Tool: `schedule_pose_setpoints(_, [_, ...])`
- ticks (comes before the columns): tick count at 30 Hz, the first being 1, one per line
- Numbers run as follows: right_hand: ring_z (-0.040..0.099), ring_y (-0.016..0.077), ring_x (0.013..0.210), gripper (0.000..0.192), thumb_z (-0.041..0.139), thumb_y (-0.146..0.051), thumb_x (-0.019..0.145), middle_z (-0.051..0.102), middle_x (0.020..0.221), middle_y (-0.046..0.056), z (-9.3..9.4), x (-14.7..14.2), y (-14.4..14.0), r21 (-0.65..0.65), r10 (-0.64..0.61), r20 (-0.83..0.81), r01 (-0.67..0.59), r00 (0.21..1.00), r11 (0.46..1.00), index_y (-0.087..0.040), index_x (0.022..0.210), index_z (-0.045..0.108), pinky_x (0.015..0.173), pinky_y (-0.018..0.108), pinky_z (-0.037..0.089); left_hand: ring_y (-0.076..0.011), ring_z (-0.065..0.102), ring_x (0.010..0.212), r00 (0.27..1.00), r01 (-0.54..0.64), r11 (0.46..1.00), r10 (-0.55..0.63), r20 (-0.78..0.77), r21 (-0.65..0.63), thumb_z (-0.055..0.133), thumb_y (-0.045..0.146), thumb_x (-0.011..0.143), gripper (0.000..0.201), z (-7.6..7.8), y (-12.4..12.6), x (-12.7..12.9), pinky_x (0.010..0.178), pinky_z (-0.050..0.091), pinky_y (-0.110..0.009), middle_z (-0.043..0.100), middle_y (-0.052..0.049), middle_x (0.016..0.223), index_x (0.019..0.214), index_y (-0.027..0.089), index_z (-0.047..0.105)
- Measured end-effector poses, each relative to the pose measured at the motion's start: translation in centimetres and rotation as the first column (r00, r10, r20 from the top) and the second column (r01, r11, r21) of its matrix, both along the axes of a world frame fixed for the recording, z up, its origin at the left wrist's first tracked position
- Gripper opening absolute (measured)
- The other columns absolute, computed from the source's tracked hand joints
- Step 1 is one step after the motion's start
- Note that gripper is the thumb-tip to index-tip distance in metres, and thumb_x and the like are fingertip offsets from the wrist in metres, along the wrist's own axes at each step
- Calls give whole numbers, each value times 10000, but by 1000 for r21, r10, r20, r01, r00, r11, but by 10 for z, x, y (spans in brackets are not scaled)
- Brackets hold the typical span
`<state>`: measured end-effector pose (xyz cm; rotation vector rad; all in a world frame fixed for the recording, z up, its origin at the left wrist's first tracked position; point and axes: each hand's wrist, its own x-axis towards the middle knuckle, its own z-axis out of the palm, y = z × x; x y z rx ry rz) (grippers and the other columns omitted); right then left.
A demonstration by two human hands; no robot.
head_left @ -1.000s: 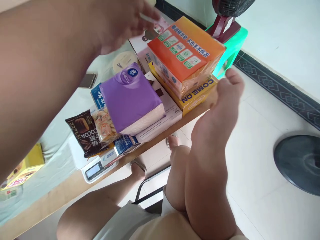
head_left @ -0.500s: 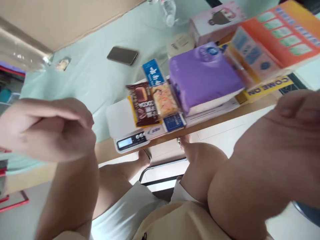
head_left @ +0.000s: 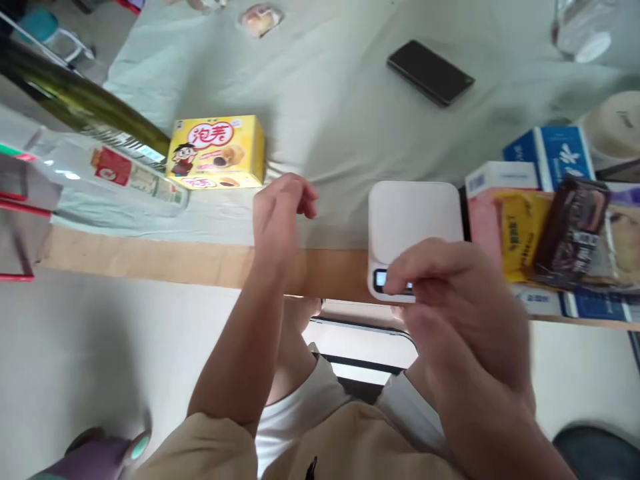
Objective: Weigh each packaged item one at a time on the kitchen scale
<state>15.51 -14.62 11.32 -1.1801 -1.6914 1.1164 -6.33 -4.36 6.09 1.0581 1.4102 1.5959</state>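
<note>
While the right hand (head_left: 450, 293) hangs over the near edge of the white kitchen scale (head_left: 414, 220), its fingers are bent and bunched together at the scale's small display, with one fingertip at or touching the front panel; whether it presses cannot be told, and it grips nothing. The scale sits at the near edge of the table (head_left: 150, 257), right of centre, its weighing plate bare. The left hand (head_left: 280, 213) hovers above the table edge, just left of the scale and apart from it, fingers loosely curled, holding nothing. A yellow snack box (head_left: 217, 152) lies to the left of that hand, on the pale green cloth (head_left: 325, 113). Further left lie a clear plastic bottle (head_left: 100, 170) with a red label and a dark green bottle (head_left: 80, 103), both on their sides. Just right of the scale is a pile of packets: a yellow packet (head_left: 517, 233), a brown chocolate wrapper (head_left: 573, 230) and a blue-and-white carton (head_left: 550, 150) behind them. A black phone (head_left: 430, 72) lies far on the cloth, well apart from both hands
</note>
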Motion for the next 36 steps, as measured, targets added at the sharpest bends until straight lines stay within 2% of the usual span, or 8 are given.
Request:
schedule_pose_setpoints(4, [689, 159, 867, 177, 618, -212, 933, 719, 962, 3, -18, -73, 44, -22, 64, -60, -65, 996, 998, -305, 1080, 650, 778, 339, 618, -118, 514, 596, 994, -99, 983, 105, 34, -154, 589, 107, 919, 329, -6, 4, -35, 628, 420, -259, 552, 24, 588, 608, 213, 612])
schedule_pose_setpoints(10, [712, 174, 973, 221, 634, -257, 905, 719, 1042, 29, -32, -112, 67, -120, 113, 96, -101, 989, 988, -285, 1124, 648, 819, 347, 634, -125, 572, 644, 956, -26, 938, 124, 264, -347, 559, 278, 1010, 354, -10, 0, -69, 675, 482, -276, 630, -12, 694, 681, 195, 662])
schedule_pose_setpoints(13, [706, 220, 1058, 317, 680, -326, 874, 708, 1170, 61, -35, -132, 96, -37, 76, 249, -69, 966, 997, -297, 1187, 637, 854, 414, 644, -126, 572, 635, 925, -21, 937, 152, 349, -350, 536, 340, 1045, 412, -10, -2, -82, 677, 490, -295, 656, -21, 711, 679, 195, 655])
schedule_pose_setpoints(17, [635, 327, 1302, 636, 815, -344, 727, 633, 1431, 102, -36, -168, 161, 166, 103, 478, -204, 872, 965, -294, 1320, 591, 1078, 582, 598, -127, 574, 607, 851, -12, 930, 203, 485, -367, 495, 412, 1068, 454, -7, 1, -94, 636, 470, -296, 658, -22, 720, 688, 205, 635])
schedule_pose_setpoints(22, [319, 367, 1655, 1057, 947, -335, 627, 459, 1659, 119, -36, -214, 230, 93, 332, 654, -508, 680, 856, -313, 1564, 461, 1376, 573, 352, -110, 548, 592, 792, -94, 913, 310, 526, -396, 511, 348, 1031, 360, -6, 3, -105, 569, 443, -255, 652, -13, 771, 711, 203, 590])
schedule_pose_setpoints(25, [234, 404, 1695, 1068, 979, -447, 623, 374, 1719, 141, -44, -234, 252, 4, 396, 683, -545, 614, 838, -241, 1551, 492, 1385, 593, 280, -113, 558, 632, 778, -145, 895, 366, 511, -421, 570, 318, 993, 284, -7, 2, -108, 563, 447, -246, 685, -21, 858, 735, 201, 589])
schedule_pose_setpoints(32, [394, 513, 1562, 1181, 1015, -547, 528, 457, 1648, 174, -57, -232, 266, -14, 367, 795, -591, 482, 807, -204, 1540, 511, 1322, 726, 262, -96, 507, 594, 774, -86, 912, 315, 550, -400, 563, 281, 992, 290, -3, -1, -107, 575, 416, -247, 609, -6, 773, 714, 199, 560])
schedule_pose_setpoints(36, [423, 522, 1535, 1279, 1030, -432, 483, 444, 1665, 190, -49, -196, 257, -41, 370, 845, -642, 387, 766, -244, 1607, 449, 1309, 738, 297, -111, 463, 592, 738, -228, 952, 307, 601, -207, 490, 155, 974, 308, 8, -9, -109, 582, 421, -244, 479, 2, 661, 671, 211, 481])
